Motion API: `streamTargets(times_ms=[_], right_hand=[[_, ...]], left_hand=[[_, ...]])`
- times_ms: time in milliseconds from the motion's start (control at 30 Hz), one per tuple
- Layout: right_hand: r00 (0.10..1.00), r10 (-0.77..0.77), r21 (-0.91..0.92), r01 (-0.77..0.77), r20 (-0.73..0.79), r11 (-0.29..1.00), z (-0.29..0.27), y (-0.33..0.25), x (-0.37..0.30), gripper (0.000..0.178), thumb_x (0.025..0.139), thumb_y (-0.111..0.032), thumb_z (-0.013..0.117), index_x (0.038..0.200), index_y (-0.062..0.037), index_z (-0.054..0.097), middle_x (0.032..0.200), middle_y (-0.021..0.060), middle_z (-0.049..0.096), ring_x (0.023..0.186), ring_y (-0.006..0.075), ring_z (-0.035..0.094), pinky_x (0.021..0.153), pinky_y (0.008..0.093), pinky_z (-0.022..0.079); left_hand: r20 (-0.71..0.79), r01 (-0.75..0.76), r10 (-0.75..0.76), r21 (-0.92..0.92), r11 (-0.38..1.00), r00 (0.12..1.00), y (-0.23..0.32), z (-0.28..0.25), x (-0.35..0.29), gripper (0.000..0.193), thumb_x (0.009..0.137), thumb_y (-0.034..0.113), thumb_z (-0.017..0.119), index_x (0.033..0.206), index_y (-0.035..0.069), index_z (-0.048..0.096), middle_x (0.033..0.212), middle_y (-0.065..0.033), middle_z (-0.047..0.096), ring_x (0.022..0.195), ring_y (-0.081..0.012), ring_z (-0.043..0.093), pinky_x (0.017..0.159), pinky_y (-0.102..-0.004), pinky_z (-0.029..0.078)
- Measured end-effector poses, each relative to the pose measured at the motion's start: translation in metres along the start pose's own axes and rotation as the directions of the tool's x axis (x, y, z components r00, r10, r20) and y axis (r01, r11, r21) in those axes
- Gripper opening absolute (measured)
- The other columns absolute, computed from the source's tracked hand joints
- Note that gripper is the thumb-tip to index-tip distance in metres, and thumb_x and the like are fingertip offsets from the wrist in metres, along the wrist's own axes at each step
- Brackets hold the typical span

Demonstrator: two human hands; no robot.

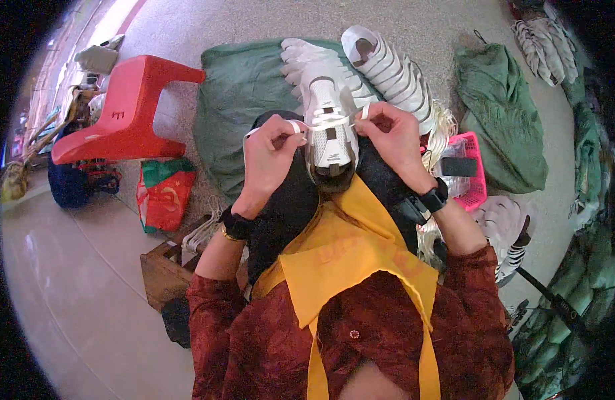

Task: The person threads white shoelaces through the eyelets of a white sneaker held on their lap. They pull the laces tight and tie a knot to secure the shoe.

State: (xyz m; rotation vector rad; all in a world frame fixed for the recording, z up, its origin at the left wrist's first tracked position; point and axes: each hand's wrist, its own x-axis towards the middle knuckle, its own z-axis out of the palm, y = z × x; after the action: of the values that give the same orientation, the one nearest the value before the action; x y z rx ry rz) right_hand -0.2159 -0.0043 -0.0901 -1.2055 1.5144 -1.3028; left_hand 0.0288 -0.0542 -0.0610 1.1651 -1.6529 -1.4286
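Observation:
A white shoe upper (331,143) with a dark edge at its near end rests on my lap, between my two hands. A flat white lace (331,125) crosses over it, pulled out to both sides. My left hand (274,152) pinches one end of the lace at the left of the upper. On the other side my right hand (392,137) pinches the opposite end between thumb and fingers. Behind the upper lies a row of overlapping white uppers (307,63) on a green cloth sack (234,87).
Another row of nested white uppers (394,73) lies beyond my right hand, beside bundled white laces (441,133). A pink basket (479,177) and a green sack (501,120) are at the right. At the left stand a red plastic chair (131,110), a red-green bag (164,193) and a wooden stool (162,267).

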Motion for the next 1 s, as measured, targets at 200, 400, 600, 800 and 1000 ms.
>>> streamTargets(times_ms=[200,400,600,800,1000], right_hand=[[0.990,-0.143,-0.275,0.142,0.019,0.951,0.004,-0.024,-0.002,0.010,0.085,-0.006,0.073,0.090,-0.0002,0.067,0.073,0.0129,0.066,0.062,0.0194,0.064,0.060,0.0323,0.050],[0.999,-0.042,-0.258,0.049,0.032,0.965,0.006,-0.021,0.003,0.011,0.084,-0.005,0.073,0.090,0.0007,0.066,0.073,0.0130,0.066,0.063,0.0194,0.065,0.061,0.0323,0.050],[0.997,0.024,-0.143,-0.013,0.075,0.990,0.007,-0.019,0.003,0.011,0.086,-0.005,0.074,0.089,0.0009,0.066,0.070,0.0041,0.066,0.065,0.0076,0.062,0.060,0.0260,0.049],[0.995,0.054,-0.032,-0.051,0.086,0.998,0.006,-0.012,0.002,0.009,0.091,-0.005,0.072,0.087,0.0000,0.066,0.074,-0.0016,0.066,0.068,0.0039,0.060,0.061,0.0221,0.048],[0.993,0.081,0.011,-0.082,0.083,0.997,0.007,-0.013,0.000,0.008,0.091,-0.004,0.072,0.088,-0.0008,0.066,0.076,-0.0028,0.066,0.069,0.0033,0.060,0.062,0.0212,0.048]], left_hand=[[-0.061,-0.034,0.027,-0.113,0.993,0.998,-0.014,0.004,0.003,0.010,0.090,-0.010,0.064,0.090,-0.001,0.058,0.102,-0.0131,0.071,0.097,-0.0175,0.068,0.085,-0.0292,0.058],[-0.101,-0.048,0.034,-0.140,0.989,0.994,-0.011,0.011,0.003,0.009,0.091,-0.009,0.064,0.091,-0.002,0.058,0.099,-0.0120,0.070,0.094,-0.0164,0.068,0.084,-0.0291,0.058],[-0.128,-0.040,0.032,-0.064,0.997,0.991,-0.005,0.010,0.003,0.008,0.089,-0.007,0.066,0.089,-0.002,0.061,0.097,-0.0089,0.071,0.090,-0.0129,0.067,0.081,-0.0266,0.056],[-0.166,-0.031,0.008,-0.141,0.990,0.986,-0.008,0.014,0.005,0.008,0.088,-0.007,0.068,0.087,-0.002,0.062,0.094,-0.0078,0.071,0.087,-0.0120,0.066,0.080,-0.0270,0.054],[-0.119,0.023,-0.025,-0.014,1.000,0.993,-0.003,0.012,0.003,0.009,0.087,-0.008,0.067,0.087,-0.002,0.061,0.092,-0.0072,0.070,0.086,-0.0119,0.066,0.078,-0.0270,0.053]])
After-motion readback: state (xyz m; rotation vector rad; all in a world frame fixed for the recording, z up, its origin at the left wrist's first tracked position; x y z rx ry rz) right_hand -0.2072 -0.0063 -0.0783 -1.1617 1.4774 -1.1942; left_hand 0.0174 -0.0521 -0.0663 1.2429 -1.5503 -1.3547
